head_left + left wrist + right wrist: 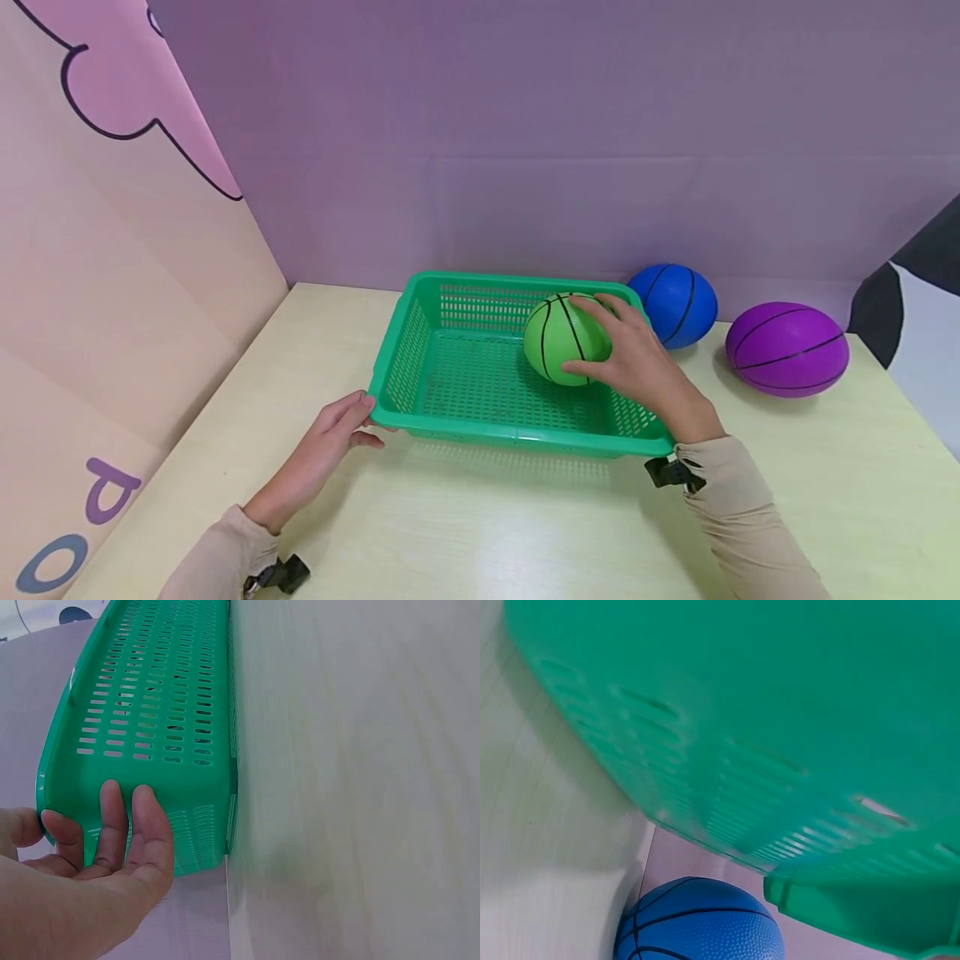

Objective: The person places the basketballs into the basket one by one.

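My left hand (330, 433) grips the front left corner of a green plastic basket (480, 430). Its thumb lies on the rim, and in the left wrist view the fingertips (150, 806) lie against the basket's outer wall. Inside the basket, towards its right end, is a light green ball (558, 346) with black lines. My right hand (633, 358) holds this ball from the right, thumb at the front and fingers over the top. The right wrist view shows mostly the basket's wall (795, 682); the right hand's grip is hidden there.
A blue ball (678, 304) stands behind the basket's back right corner, close to it. Further right lies a purple ball (787, 350). All of this is on a pale wooden table (465, 533), with a purple panel (487, 150) behind and a printed panel (112, 292) at the left.
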`<state>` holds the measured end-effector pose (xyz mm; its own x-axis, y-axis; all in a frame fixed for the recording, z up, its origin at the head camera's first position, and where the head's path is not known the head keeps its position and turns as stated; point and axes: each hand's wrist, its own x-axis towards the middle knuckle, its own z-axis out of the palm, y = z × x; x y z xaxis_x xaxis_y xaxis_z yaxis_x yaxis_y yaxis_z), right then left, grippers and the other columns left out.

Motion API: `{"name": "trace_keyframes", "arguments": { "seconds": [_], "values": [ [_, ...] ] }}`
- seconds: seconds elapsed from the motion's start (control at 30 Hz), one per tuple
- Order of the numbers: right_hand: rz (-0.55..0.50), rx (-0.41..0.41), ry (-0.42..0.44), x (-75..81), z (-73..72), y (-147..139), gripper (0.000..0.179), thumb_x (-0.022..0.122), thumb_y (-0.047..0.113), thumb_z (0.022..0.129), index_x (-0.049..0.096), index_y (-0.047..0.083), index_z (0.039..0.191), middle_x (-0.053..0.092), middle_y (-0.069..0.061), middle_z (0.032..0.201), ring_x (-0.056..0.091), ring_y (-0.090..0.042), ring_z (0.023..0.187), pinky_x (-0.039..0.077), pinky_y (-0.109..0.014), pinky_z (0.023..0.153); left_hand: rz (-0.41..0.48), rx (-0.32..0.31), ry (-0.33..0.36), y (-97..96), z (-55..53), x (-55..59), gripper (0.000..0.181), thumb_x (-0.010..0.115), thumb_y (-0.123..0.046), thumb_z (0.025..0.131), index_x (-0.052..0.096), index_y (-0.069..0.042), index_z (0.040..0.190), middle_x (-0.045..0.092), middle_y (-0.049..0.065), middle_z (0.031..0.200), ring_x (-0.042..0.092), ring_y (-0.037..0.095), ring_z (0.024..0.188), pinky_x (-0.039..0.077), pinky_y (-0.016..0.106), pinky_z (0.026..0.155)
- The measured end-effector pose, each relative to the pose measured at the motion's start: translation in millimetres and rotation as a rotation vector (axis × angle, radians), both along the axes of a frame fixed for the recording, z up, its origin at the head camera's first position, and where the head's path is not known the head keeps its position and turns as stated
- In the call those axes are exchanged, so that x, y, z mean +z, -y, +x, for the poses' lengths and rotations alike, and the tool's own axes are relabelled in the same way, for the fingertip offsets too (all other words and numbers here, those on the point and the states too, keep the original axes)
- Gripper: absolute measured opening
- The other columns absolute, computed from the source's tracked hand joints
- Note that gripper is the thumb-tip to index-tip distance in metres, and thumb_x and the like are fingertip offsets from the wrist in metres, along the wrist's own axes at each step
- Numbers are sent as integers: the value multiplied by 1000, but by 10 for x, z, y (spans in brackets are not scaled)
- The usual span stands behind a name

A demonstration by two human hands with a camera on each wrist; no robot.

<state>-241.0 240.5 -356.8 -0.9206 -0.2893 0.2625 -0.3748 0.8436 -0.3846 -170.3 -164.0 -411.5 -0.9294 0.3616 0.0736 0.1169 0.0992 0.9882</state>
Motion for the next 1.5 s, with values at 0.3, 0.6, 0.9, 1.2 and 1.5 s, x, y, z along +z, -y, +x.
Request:
{"name": "trace_keyframes", "arguments": {
  "seconds": [0.3, 0.6, 0.9, 1.2, 1.5],
  "values": [
    [11, -64, 63, 28, 51, 48, 95, 82, 41, 81, 28, 23, 157, 28, -25, 157, 27, -51, 141, 33, -78, 97, -26, 39, -23, 11, -7, -30, 44, 37, -30, 110, 57, 9, 119, 68, 9, 106, 65, 26, 104, 55, 33, 90],
    [14, -38, 80, 98, 59, 100, 96, 83, 34, 82, 26, 20, 158, 29, -25, 156, 27, -51, 140, 35, -76, 98, -28, 39, -29, 51, -5, -19, 46, 36, -33, 110, 55, 8, 123, 68, 10, 109, 66, 23, 104, 54, 32, 91],
    [-1, -6, 53, 82, 47, 92, 93, 83, 30, 82, 28, 18, 157, 29, -23, 156, 28, -49, 141, 36, -73, 100, -35, 48, -27, 56, -23, 5, 47, 36, -32, 110, 54, 8, 126, 67, 10, 107, 67, 21, 102, 54, 33, 91],
    [8, 14, 42, 162, 101, 109, 80, 78, 25, 88, 34, 15, 154, 28, -24, 156, 27, -49, 141, 32, -70, 105, -34, 47, -25, 58, -15, 13, 47, 36, -32, 110, 54, 8, 126, 68, 8, 107, 67, 18, 101, 54, 33, 92],
    [38, -7, 3, 214, 230, 125, 71, 74, 22, 91, 37, 12, 151, 31, -26, 154, 28, -51, 139, 33, -73, 103, -25, 24, -22, -3, 5, -15, 47, 34, -33, 110, 53, 8, 126, 68, 8, 107, 67, 20, 101, 54, 33, 92]
  ]
}}
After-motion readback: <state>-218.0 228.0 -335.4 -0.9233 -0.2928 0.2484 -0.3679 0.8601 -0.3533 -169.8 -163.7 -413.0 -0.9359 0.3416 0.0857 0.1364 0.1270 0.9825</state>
